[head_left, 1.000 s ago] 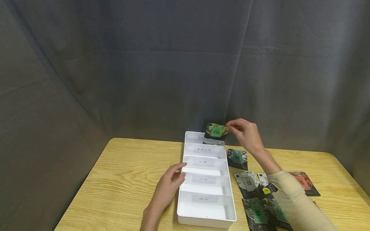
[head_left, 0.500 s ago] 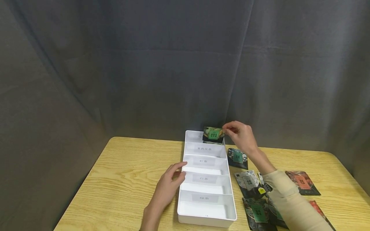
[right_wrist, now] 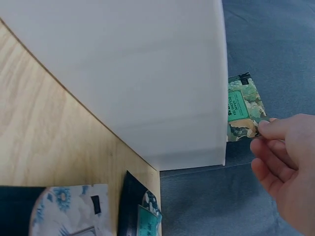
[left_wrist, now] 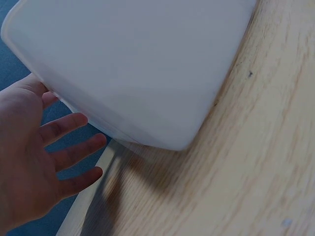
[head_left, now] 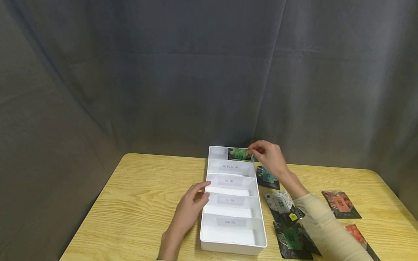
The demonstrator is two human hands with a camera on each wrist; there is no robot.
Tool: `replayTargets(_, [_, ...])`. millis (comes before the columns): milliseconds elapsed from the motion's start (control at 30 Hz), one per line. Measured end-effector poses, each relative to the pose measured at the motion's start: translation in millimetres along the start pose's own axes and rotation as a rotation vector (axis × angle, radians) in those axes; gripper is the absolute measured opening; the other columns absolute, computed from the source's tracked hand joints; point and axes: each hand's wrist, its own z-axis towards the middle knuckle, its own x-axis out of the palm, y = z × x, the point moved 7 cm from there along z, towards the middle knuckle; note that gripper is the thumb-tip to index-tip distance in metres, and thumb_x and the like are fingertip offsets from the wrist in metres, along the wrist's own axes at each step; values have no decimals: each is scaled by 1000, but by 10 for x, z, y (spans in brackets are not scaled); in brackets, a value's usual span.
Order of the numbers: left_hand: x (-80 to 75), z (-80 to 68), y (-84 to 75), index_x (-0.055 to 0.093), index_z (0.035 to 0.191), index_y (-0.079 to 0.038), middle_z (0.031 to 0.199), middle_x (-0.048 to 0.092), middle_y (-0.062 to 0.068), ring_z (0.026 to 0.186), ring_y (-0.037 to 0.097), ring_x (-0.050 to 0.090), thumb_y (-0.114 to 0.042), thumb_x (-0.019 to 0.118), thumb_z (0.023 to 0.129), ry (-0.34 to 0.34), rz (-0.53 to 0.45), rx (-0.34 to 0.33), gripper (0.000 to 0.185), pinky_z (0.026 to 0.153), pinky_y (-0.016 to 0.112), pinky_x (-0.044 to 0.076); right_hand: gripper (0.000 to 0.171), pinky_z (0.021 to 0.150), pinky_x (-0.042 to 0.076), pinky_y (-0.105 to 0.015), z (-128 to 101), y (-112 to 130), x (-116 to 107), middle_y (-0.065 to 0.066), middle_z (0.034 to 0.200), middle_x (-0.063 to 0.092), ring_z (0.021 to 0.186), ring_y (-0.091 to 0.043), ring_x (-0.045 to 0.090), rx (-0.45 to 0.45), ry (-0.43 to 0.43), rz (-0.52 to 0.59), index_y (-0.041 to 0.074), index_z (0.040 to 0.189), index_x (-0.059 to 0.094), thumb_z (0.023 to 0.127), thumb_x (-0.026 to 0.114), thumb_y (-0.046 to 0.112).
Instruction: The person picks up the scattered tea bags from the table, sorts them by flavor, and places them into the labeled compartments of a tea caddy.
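A person's right hand (head_left: 267, 156) pinches a tea packet (head_left: 239, 154) by one corner between thumb and finger, the packet partly inside the far compartment of a white box (head_left: 233, 248). The left hand (head_left: 189, 206), fingers loosely spread and gripping nothing, rests at the box's left rim. More packets (head_left: 290, 239) lie right of the box; a curtain (head_left: 163, 90) hangs behind it.

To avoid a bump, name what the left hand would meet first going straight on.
Probably the box: the left hand points at its side, fingers right by it, though contact is unclear.
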Motion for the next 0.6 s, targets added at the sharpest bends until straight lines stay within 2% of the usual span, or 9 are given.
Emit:
replayTargets(200, [4, -8, 2, 57, 135, -38, 137, 57, -7, 119, 18, 60, -41, 56, 100, -1, 4, 6, 35, 99, 46, 51, 9, 63, 47, -27, -44, -49, 82, -9, 92, 71, 72, -18, 57, 29, 61, 0, 7, 101, 73, 93, 69, 9])
replayTargets(400, [8, -10, 6, 57, 135, -37, 138, 57, -6, 120, 19, 59, -42, 56, 100, 5, -2, 7, 36, 100, 48, 50, 13, 74, 53, -35, -79, -79, 133, -11, 99, 72, 81, -21, 62, 25, 115, 5, 5, 105, 72, 95, 65, 9])
replayTargets(600, [11, -10, 14, 57, 135, -38, 139, 56, -5, 120, 19, 59, -42, 56, 100, 8, -9, -1, 36, 100, 48, 50, 14, 75, 53, -37, -98, -97, 156, -12, 101, 72, 83, -21, 63, 21, 127, 3, 4, 105, 72, 95, 65, 9])
